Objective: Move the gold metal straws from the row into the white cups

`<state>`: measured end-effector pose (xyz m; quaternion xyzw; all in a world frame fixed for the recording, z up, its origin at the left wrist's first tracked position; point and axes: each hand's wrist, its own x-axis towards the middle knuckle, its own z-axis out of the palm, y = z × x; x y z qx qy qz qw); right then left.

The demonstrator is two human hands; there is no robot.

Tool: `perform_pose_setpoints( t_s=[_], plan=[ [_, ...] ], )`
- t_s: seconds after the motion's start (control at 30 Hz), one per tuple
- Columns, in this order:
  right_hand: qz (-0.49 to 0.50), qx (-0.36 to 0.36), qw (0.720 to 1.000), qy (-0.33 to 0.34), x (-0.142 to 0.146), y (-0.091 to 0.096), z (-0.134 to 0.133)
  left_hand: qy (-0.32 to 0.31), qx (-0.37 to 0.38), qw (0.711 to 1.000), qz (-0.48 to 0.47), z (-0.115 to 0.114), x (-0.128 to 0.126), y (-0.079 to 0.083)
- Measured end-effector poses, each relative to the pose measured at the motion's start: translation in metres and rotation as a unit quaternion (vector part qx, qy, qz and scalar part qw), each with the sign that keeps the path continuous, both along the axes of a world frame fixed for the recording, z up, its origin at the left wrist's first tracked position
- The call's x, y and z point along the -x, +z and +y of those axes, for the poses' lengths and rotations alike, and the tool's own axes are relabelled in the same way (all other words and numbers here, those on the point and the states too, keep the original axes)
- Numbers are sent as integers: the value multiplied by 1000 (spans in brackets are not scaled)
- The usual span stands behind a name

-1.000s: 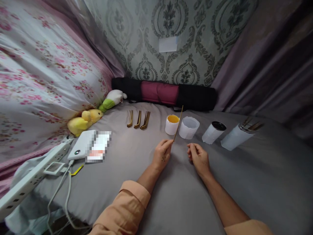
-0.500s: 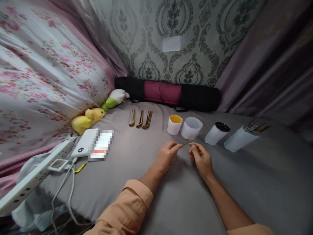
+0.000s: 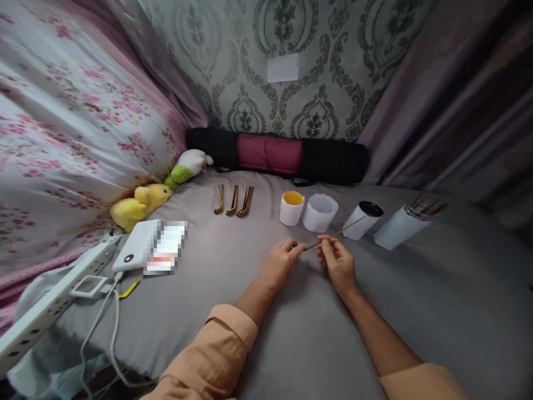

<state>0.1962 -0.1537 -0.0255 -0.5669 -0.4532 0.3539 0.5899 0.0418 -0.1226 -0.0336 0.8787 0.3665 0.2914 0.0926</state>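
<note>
A thin brown stick point(image 3: 348, 225) runs between my two hands and slants up to the right past my right fingers. My left hand point(image 3: 283, 262) pinches its lower left end between thumb and fingertips. Farther along, my right hand point(image 3: 338, 265) is closed on the stick with thumb and forefinger. Just beyond the hands stand a white cup with a yellow inside point(image 3: 291, 213) and a wider whitish cup point(image 3: 320, 215). To their right, a white cylinder with a black top point(image 3: 361, 222) leans, and a tilted pale jar point(image 3: 400, 229) holds several thin brown sticks.
Several bent gold-brown pieces point(image 3: 245, 201) lie in three groups on the grey sheet point(image 3: 200, 316). At left are a white power bank point(image 3: 137, 244), a power strip point(image 3: 54, 311) with cables and plush toys point(image 3: 139, 206). A black and maroon roll point(image 3: 270, 154) lies along the wall.
The stick now shows beyond my right fingers, where before only a short length showed between the hands. Both hands stay close together, and the view has shifted slightly.
</note>
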Motion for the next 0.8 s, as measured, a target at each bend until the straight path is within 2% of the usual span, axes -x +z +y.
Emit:
perform_pose_setpoints(
  t_s=[0.4, 0.8],
  plan=[
    [25, 10, 1000, -13, -1, -2, 2, 7, 19, 999, 33, 0, 0, 0],
    [26, 13, 1000, -3, -2, -5, 3, 8, 41, 999, -31, 1, -2, -3]
  ],
)
